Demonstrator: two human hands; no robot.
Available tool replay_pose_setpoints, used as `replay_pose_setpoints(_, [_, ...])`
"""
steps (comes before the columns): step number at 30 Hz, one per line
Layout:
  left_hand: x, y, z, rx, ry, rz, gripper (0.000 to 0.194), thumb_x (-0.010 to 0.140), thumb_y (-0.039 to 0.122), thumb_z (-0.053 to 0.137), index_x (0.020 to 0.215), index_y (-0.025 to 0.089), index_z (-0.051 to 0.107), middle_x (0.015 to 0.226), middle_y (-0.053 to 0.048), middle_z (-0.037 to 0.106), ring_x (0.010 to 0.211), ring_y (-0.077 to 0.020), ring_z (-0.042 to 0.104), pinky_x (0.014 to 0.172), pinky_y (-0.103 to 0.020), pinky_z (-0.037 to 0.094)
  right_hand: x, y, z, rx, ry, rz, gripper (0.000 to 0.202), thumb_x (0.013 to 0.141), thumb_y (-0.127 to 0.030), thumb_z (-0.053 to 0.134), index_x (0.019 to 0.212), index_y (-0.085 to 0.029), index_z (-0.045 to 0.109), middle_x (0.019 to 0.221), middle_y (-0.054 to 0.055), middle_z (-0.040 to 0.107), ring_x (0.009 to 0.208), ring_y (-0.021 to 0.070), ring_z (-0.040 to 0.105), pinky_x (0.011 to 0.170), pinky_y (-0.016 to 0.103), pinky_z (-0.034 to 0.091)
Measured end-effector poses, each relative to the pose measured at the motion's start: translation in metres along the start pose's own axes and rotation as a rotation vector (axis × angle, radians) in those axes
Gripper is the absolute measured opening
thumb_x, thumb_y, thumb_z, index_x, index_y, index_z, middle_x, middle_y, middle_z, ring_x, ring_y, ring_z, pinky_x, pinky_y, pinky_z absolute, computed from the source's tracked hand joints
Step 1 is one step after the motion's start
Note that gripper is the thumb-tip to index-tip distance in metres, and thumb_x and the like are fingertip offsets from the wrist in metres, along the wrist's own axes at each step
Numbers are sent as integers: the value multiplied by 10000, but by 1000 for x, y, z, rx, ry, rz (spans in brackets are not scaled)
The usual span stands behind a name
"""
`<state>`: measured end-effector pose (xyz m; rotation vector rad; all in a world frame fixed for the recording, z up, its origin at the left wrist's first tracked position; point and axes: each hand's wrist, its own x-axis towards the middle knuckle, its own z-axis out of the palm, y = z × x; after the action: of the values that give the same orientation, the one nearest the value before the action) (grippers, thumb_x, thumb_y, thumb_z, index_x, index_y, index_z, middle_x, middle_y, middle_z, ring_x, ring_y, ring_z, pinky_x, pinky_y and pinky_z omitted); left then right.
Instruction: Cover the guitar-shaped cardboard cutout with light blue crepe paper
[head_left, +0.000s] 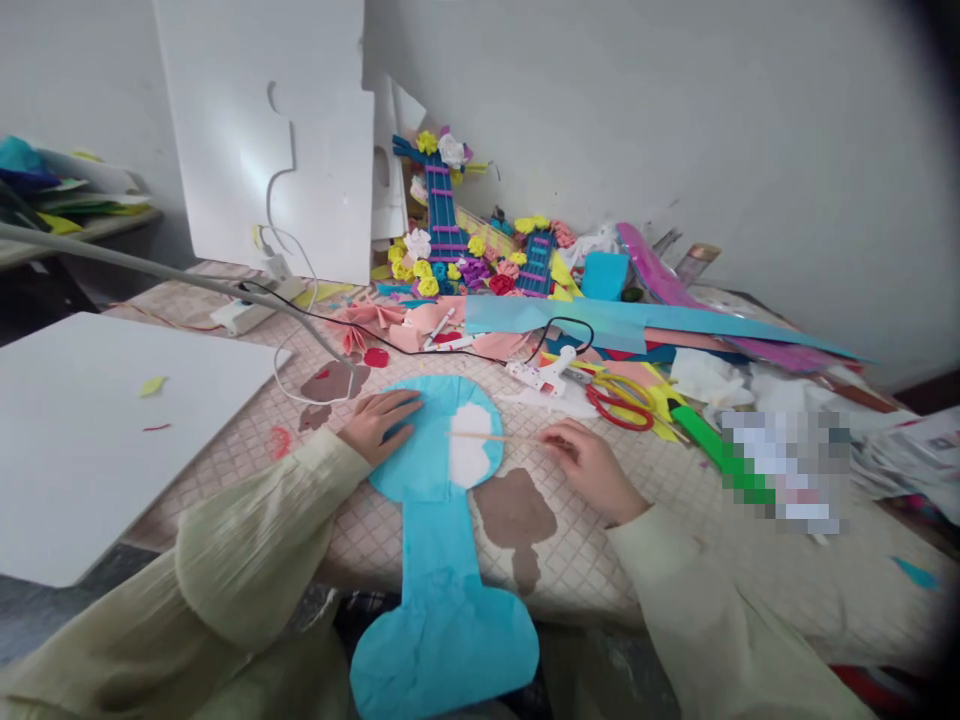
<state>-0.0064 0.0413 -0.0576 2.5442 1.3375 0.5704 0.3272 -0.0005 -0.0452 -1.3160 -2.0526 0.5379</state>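
A light blue paper-covered cutout (439,560), with a round top, a narrow neck and a wide lobed base, lies at the table's front edge, its base hanging over. A white patch (469,470) shows on the right of its round top. My left hand (382,425) rests flat on the left of that round part, fingers spread and holding nothing. To the right, my right hand (585,460) pinches one end of a thin wooden stick (502,437). The stick's other end reaches across the white patch. A white glue gun (546,373) lies behind my right hand.
Red-handled scissors (622,405) and a green cutter-like tool (712,445) lie at the right. Paper-flowered blue decorations (446,210) and colored paper scraps fill the back. A white board (112,430) covers the left. A black cord (405,345) crosses the table.
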Motion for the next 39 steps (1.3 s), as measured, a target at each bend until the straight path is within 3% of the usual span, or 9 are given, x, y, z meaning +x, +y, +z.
replay_pose_setpoints(5, [0,-1,1,56,0,18,464,857,373,339,1229,179,538,1317,-103,511,1230,-255,428,1017,-437,289,10,3,5,-2,16,4,152,799,-124,466,840,-184,599,853,56,590,767,181,579,723,337,479])
replay_pose_setpoints(11, [-1,1,1,81,6,26,468,865,365,320,1223,165,545,1307,-107,522,1226,-242,434,1017,-420,276,7,7,-4,13,-8,-4,135,790,-131,482,804,-194,600,839,50,612,780,183,587,707,327,485])
replay_pose_setpoints(19, [-3,4,3,106,49,-19,430,859,353,334,1220,247,542,1288,-84,544,1211,-243,456,1056,-495,-22,10,3,1,51,-94,-53,139,798,-142,483,797,-195,612,832,50,615,797,183,583,735,332,473])
replay_pose_setpoints(35, [-3,6,0,108,36,-3,474,815,419,411,1217,205,543,1292,-102,536,1209,-296,442,1045,-535,18,12,1,-8,57,-155,-94,121,829,-174,479,818,-197,597,852,54,606,832,188,566,758,337,457])
replay_pose_setpoints(39, [-3,7,-1,117,31,-2,480,815,416,408,1214,186,544,1291,-109,536,1210,-296,439,1043,-536,46,12,-4,-7,56,-226,-138,147,839,-177,472,794,-199,609,827,49,605,790,177,567,738,326,459])
